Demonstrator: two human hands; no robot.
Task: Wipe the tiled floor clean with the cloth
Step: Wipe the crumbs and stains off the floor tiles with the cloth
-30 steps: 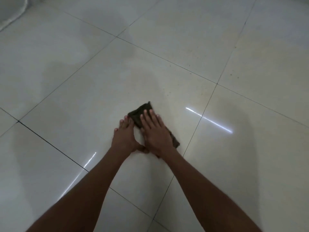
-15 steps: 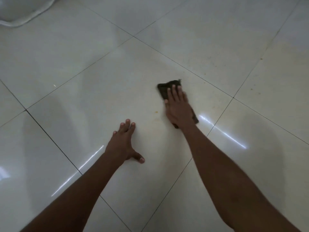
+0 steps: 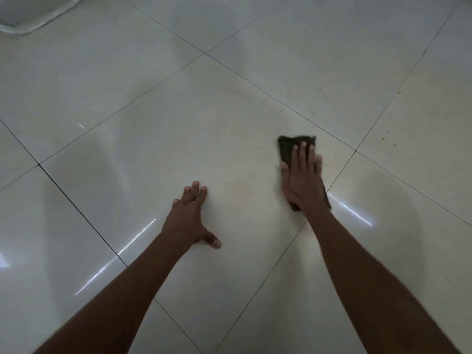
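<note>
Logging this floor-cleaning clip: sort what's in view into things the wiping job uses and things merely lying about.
In use:
- dark cloth, pressed flat under the right hand
- tiled floor, with yellowish specks beyond the cloth
- left hand, spread on the tile as a brace

Lying about:
- pale rounded object at the top left corner, cut off, unidentifiable

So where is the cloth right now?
In the head view the cloth lies flat on the floor, right of centre, under the right hand pressing on it, near a tile corner; the left hand rests on bare tile apart from it.
</note>
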